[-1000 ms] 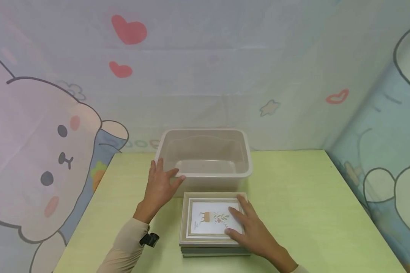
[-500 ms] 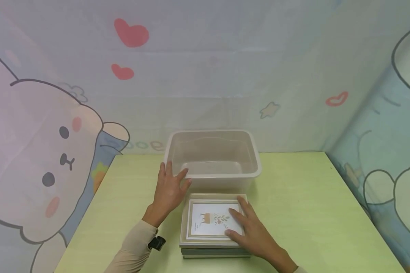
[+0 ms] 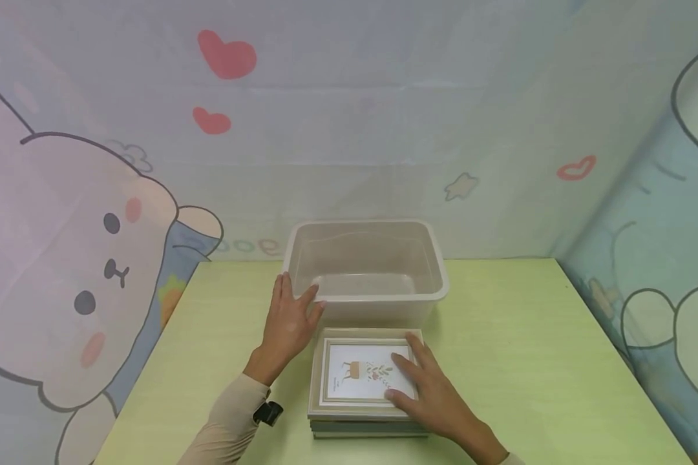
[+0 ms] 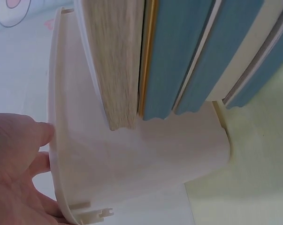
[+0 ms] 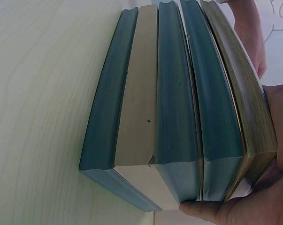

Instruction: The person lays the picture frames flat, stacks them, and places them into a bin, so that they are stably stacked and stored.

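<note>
On the table, right in front of a cream plastic bin (image 3: 378, 310), lies a stack of picture frames (image 3: 355, 427). The top picture frame (image 3: 340, 381) is pale wood with a plant and animal print. My right hand (image 3: 433, 391) rests over its right side, fingers spread across the print and border. In the right wrist view a fingertip (image 5: 197, 209) reaches the stack's end; blue and cream frame edges show below the top one. My left hand (image 3: 287, 326) touches the bin's front left corner, with spread fingers at the rim (image 4: 57, 154) in the left wrist view.
Behind the light green table (image 3: 512, 349) hangs a cartoon-printed backdrop (image 3: 384, 129), close behind the bin. The bin's inside shows only its bare floor. A black wrist device (image 3: 267, 413) sits on the left sleeve.
The bin has shifted right, and my left hand has moved right with it, still at its corner. My right hand stays on the picture frames, which look unmoved.
</note>
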`<state>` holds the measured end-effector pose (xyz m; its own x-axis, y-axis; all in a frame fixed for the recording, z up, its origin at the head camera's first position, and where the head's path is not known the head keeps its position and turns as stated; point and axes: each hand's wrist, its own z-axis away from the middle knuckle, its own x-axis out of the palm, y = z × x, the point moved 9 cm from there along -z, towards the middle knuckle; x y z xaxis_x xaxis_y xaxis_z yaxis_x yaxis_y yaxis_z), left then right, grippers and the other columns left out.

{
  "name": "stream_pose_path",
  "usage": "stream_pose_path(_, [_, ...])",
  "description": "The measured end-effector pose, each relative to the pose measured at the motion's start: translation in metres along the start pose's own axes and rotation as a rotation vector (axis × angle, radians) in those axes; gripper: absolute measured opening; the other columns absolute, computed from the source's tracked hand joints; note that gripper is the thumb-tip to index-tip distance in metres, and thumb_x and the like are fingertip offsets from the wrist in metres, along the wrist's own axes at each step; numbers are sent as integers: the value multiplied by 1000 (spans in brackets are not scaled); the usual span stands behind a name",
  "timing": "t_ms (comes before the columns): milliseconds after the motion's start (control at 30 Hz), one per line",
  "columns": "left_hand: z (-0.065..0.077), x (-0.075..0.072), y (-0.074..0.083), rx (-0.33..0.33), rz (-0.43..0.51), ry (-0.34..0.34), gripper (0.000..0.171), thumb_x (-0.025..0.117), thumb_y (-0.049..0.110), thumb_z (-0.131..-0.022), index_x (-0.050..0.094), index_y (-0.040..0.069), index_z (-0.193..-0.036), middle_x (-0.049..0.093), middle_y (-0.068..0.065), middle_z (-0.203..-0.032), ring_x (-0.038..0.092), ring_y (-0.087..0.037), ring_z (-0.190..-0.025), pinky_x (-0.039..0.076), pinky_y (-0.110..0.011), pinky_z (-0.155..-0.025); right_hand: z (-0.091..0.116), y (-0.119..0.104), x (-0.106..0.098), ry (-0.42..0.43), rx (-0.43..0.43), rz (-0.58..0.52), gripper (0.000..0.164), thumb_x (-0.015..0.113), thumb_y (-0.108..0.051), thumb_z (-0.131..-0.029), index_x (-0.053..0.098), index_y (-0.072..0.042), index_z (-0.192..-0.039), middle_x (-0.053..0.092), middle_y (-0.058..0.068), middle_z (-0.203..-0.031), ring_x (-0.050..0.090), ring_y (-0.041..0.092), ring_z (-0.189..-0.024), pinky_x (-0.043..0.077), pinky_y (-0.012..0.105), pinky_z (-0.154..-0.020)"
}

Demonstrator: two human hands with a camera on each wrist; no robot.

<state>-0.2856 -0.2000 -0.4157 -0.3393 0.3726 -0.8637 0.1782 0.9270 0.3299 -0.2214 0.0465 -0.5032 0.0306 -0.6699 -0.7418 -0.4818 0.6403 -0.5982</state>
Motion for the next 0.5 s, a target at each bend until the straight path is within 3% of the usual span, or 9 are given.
stream_pose_path(167, [-2,4,3,-6,12,-8,42,61,34,-98,66,10,-131,28,-43,-151,26,-55,-144,37,-60,-112,-1,1,0,3,7,1,64,72,-49,-86,63,-8,-135,30,17,-163,29,51,-145,40,66,-105])
stream_pose_path(500, [-3,-2,16,43,-9,55,37,66,31,-95,71,7,-123,37,-45,-144,35,-57,-138,40,-59,-110,-1,1,1,-1,10,-2,64,72,-48,-86,63,-8,-135,29,16,-163,28,51,-146,40,68,-104])
